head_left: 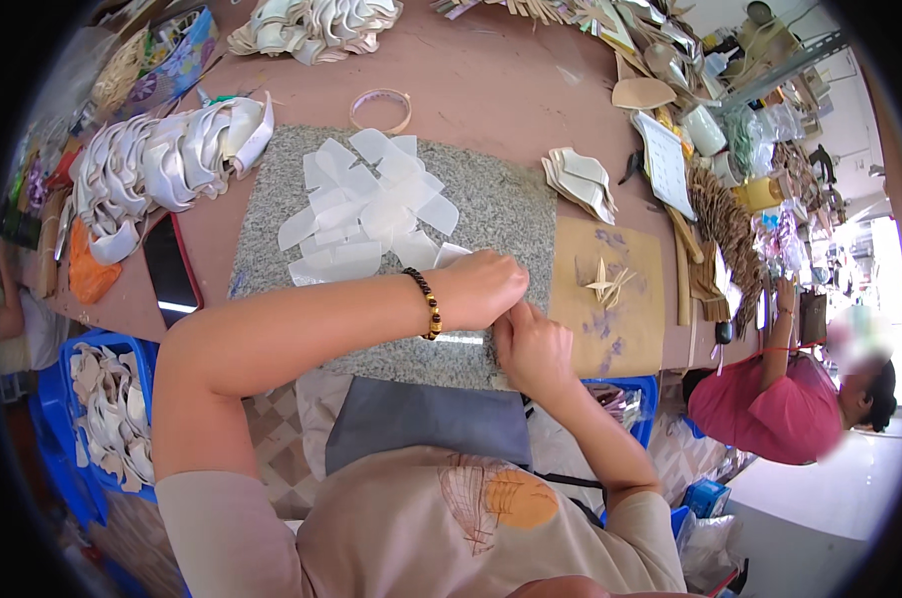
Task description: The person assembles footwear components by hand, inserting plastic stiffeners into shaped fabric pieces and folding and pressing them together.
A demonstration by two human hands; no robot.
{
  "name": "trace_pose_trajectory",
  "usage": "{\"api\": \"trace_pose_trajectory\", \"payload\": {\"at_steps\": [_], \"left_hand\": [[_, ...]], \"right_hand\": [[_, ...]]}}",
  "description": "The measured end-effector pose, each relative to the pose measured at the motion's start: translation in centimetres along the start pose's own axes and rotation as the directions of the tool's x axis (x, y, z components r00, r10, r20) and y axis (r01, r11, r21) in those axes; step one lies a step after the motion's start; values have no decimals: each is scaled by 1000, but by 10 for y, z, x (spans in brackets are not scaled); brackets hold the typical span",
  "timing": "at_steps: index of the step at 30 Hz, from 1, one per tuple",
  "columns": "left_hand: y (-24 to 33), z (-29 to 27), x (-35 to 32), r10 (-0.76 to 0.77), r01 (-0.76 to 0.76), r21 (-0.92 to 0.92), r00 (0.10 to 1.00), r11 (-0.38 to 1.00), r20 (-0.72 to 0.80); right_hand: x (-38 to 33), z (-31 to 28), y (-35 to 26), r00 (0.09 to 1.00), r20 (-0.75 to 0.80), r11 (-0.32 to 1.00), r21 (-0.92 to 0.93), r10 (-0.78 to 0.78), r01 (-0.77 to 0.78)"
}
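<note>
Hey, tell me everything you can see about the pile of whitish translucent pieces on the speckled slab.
The pile of whitish translucent pieces is a loose heap of thin, flat-looking cutouts, perhaps plastic or stiff film. Several have rounded ends, others straighter edges. They overlap at many angles, some looking milkier where layered. The heap lies on the grey speckled slab, left of its middle, just beyond the left forearm. Whether the left hand touches the nearest piece is unclear.

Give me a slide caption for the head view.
Curled left hand and right hand meet beside a pile of translucent white pieces on a speckled grey slab.
</note>
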State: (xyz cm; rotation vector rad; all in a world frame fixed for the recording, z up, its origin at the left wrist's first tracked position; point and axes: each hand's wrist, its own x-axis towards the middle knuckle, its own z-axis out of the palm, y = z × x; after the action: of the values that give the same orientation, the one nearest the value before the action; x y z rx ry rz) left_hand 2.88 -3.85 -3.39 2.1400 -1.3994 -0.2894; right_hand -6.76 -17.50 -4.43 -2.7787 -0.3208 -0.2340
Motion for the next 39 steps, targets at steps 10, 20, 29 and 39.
{"api": "trace_pose_trajectory", "payload": {"at_steps": [10,20,29,39], "left_hand": [[1,-4,8,-22,21,37,999,999,44],[8,-3,15,-11,3,99,996,995,85],[9,-3,14,-69,67,164,998,984,8],[1,-5,13,-28,11,243,997,970,69]], "right_hand": [[42,-27,27,485,822,524,284,298,-803],[29,-27,30,760,587,887,147,278,-438],[-19,-3,11,969,-27,953,171,-248,248],[-18,-5,11,953,108,959,48,-284,280]]}}
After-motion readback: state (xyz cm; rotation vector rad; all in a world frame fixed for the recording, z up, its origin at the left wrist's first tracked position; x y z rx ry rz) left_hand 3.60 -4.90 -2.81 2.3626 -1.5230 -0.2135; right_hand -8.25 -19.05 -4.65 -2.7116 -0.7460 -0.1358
